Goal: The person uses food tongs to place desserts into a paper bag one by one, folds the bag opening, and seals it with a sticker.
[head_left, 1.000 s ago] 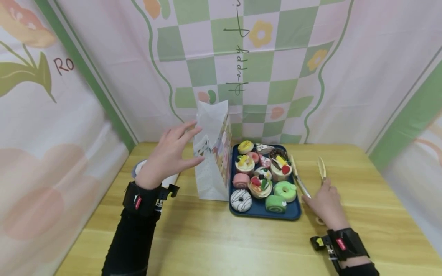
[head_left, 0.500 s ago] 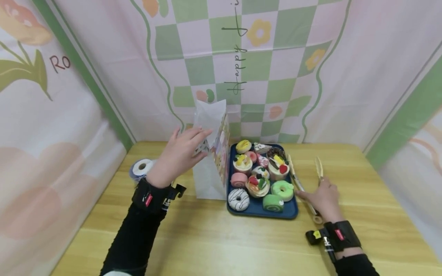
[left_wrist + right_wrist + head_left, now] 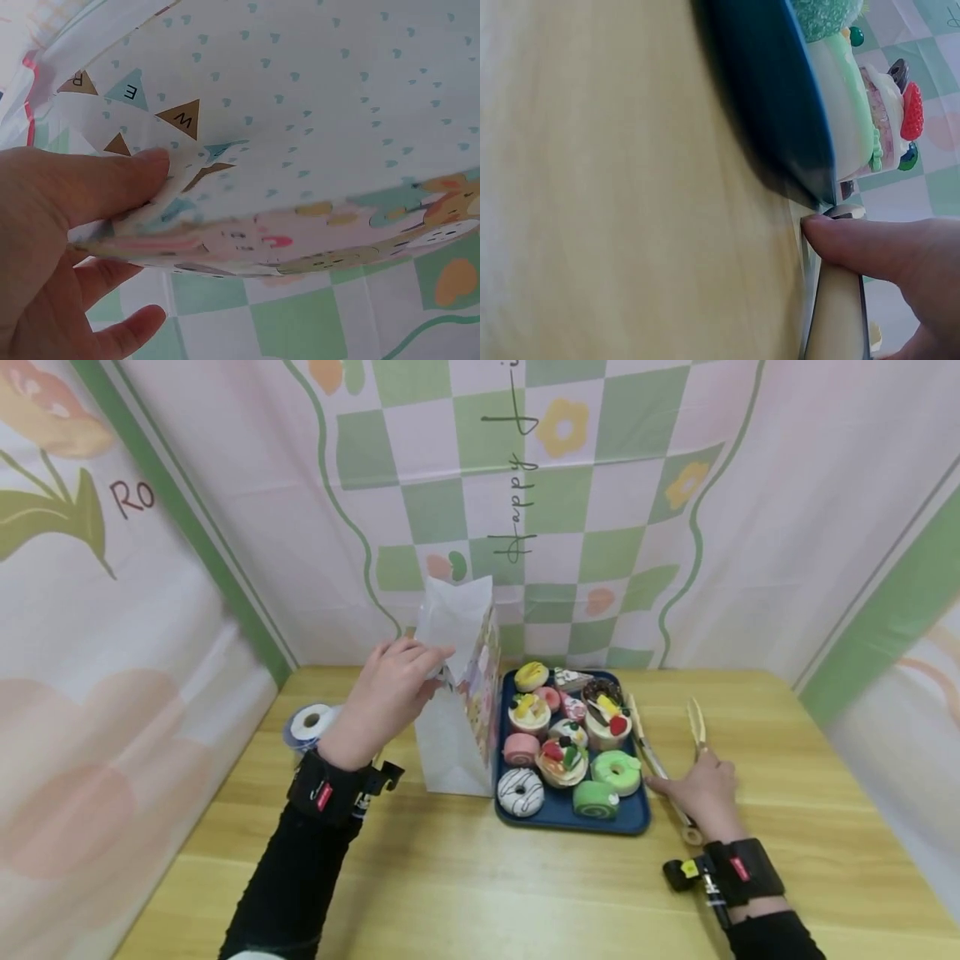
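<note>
A tall white paper bag with cartoon animals on its side stands upright left of the pastry tray. My left hand pinches its near left edge between thumb and fingers; the left wrist view shows the thumb pressing on the bag's heart-dotted face. Right of the tray lies a pair of spread tongs with pale tips and metal arms. My right hand grips them across both arms. In the right wrist view its thumb lies over one tong arm.
The dark blue tray carries several toy pastries, among them a striped white doughnut, a green doughnut and a green roll. A white roll stands behind my left wrist. Printed cloth hangs behind the wooden table.
My left hand has come from beside the bag to its edge, its spread fingers closing into a pinch there. My right thumb has moved out over the tongs' left arm.
</note>
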{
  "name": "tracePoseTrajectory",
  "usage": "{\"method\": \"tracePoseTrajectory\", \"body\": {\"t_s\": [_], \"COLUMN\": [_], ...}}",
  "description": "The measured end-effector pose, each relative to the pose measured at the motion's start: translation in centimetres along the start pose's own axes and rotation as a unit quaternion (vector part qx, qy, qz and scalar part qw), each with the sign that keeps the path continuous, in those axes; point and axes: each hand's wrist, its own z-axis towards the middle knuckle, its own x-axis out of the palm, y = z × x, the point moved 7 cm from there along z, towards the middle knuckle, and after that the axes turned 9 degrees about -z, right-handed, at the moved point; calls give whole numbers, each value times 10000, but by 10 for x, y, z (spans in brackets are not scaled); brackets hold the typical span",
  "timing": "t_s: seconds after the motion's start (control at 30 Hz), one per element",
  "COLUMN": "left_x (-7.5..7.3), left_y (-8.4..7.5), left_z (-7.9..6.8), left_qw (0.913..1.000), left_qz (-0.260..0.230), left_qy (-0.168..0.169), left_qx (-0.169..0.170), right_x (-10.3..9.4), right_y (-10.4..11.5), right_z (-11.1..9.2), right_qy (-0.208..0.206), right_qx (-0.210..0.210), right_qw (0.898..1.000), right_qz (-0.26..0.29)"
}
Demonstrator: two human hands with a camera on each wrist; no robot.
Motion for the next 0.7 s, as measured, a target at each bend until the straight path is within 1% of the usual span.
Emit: {"method": "tracePoseTrajectory", "body": {"t_s": [0.13, 0.23, 0.37, 0.47, 0.57, 0.7], "left_x": [-2, -4, -5, -7, -9, -13], "left_y": [-1, -2, -2, -2, -1, 1], "left_z": [-3, -6, -13, -19, -25, -32], "left_qw": [9999, 9997, 9992, 9985, 9974, 9959], "left_qz": [91, 163, 188, 220, 348, 528], "left_qy": [-97, -195, -333, -480, -622, -732], "left_qx": [59, 74, 79, 118, 89, -19], "right_x": [-1, -2, -4, -4, -4, -6], "right_y": [0, 1, 0, -2, -5, -7], "right_z": [1, -1, -5, -6, -5, -4], "right_qy": [3, 97, 169, 121, 82, 22], "right_qx": [-10, 27, 122, 223, 330, 401], "right_qw": [10000, 9999, 9997, 9995, 9991, 9989], "right_qz": [-26, 17, 106, 189, 249, 251]}}
